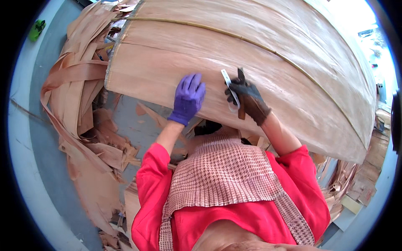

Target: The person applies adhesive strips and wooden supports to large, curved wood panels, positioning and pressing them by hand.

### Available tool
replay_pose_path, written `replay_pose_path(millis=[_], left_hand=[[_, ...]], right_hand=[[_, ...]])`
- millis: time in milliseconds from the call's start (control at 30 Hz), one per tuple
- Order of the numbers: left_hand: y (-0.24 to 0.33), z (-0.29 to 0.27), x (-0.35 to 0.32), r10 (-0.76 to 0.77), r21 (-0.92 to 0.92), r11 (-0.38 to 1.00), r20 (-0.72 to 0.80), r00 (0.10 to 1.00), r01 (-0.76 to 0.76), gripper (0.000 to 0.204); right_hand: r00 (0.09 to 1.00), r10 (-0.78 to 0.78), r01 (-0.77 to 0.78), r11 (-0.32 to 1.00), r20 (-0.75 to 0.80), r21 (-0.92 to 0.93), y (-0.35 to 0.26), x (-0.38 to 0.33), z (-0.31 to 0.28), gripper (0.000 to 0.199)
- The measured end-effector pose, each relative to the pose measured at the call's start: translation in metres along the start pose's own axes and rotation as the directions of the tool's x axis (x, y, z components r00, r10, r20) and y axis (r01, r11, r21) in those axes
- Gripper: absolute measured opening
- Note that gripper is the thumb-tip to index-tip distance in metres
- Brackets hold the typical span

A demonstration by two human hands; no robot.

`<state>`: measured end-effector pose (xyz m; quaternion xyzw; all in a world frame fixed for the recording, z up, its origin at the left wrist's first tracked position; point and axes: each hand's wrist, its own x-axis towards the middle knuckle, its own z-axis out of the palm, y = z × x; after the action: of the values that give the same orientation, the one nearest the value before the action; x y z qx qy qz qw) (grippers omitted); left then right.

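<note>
A large pile of thin, tan wood veneer sheets spreads before me, its top sheet smooth and slightly wavy. My left hand, in a purple glove, lies on the top sheet near its front edge with the fingers extended and nothing held. To its right, my right hand wears a dark, brown-stained glove and is closed. In its grip is what looks like a knife, with a brown handle end below and a dark tip above. A narrow white strip with small holes is held alongside it.
A long thin bamboo pole lies across the sheets. Loose veneer strips hang in a heap at the left. Veneer scraps litter the grey floor on the left, and more veneer strips lie at the right.
</note>
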<state>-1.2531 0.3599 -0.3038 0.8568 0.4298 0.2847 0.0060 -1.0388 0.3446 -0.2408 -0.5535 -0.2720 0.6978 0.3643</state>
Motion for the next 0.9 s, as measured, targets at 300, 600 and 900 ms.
replay_pose_path(millis=[300, 600, 900], left_hand=[[-0.041, 0.007, 0.045, 0.081, -0.140, 0.988, 0.094, 0.992, -0.067, 0.023], [-0.066, 0.010, 0.067, 0.270, -0.272, 0.934, 0.115, 0.956, -0.231, 0.024], [-0.077, 0.009, 0.089, 0.417, -0.382, 0.863, 0.167, 0.893, -0.332, 0.036]], right_hand=[[0.994, -0.097, 0.105, 0.969, -0.043, 0.224, -0.018, 0.060, 0.041, 0.022], [0.968, -0.061, 0.125, 0.958, -0.241, 0.257, -0.013, 0.071, 0.051, 0.016], [0.900, -0.084, 0.145, 0.983, -0.428, 0.112, 0.011, 0.055, 0.081, 0.015]])
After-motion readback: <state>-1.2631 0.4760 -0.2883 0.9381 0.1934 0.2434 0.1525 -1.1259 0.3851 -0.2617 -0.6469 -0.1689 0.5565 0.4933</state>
